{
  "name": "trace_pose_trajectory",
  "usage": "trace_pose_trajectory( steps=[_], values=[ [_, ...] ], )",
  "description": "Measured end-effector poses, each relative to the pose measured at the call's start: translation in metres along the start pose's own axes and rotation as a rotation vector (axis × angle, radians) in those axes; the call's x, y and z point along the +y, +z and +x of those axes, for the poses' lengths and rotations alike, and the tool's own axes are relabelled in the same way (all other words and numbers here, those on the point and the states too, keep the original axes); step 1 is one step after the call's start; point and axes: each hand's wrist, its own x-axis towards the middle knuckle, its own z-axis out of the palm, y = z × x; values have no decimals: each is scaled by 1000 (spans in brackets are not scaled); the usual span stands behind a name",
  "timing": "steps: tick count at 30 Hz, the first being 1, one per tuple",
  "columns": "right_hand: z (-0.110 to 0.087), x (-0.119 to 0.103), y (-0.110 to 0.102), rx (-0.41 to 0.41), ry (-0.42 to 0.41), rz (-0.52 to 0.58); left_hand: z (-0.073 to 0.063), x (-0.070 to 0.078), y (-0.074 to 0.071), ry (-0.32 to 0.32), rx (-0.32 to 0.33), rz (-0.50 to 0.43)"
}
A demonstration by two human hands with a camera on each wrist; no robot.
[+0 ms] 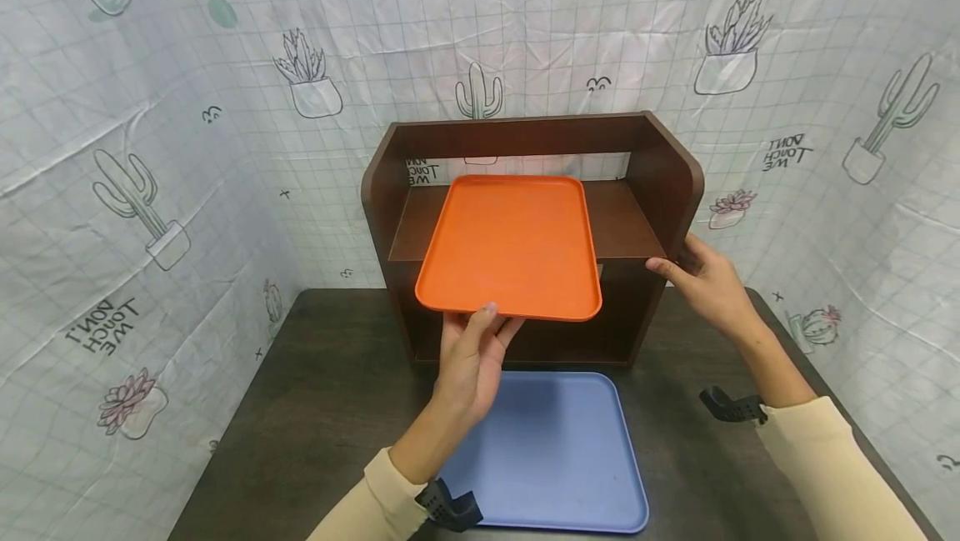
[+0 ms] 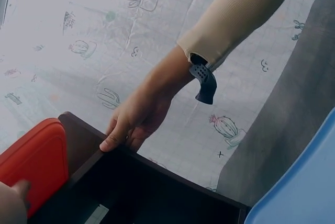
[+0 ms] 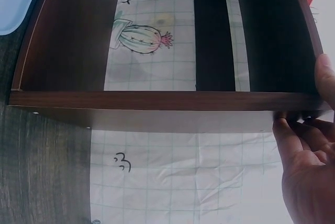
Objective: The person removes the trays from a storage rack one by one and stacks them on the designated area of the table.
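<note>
An orange tray [image 1: 513, 245] is raised in front of the upper level of a dark brown two-level shelf [image 1: 517, 131]. My left hand [image 1: 474, 362] grips its near edge, thumb on top and fingers underneath. On the right, my right hand [image 1: 705, 283] holds the shelf's side panel, the thumb on the front edge and the fingers round the outer face. The right wrist view shows that hand [image 3: 309, 156] at the panel's edge. In the left wrist view the orange tray [image 2: 39, 164] stands beside the shelf, with part of the left hand at its edge.
A blue tray [image 1: 558, 453] lies on the dark table [image 1: 330, 408] before the shelf, partly behind the left forearm. White cloth [image 1: 360, 49] printed with cacti hangs at the back and both sides. Black bands [image 1: 731, 406] are on both wrists.
</note>
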Motion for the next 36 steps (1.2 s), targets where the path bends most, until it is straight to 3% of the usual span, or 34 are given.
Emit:
trace_pose_trajectory(
  steps=[21,36],
  values=[
    [-1,0,1,18,-18,-2,-2,13,-8,16,-82,-15],
    [-2,-2,-1,27,-32,4,-4,28,-17,6,-60,26]
  ],
)
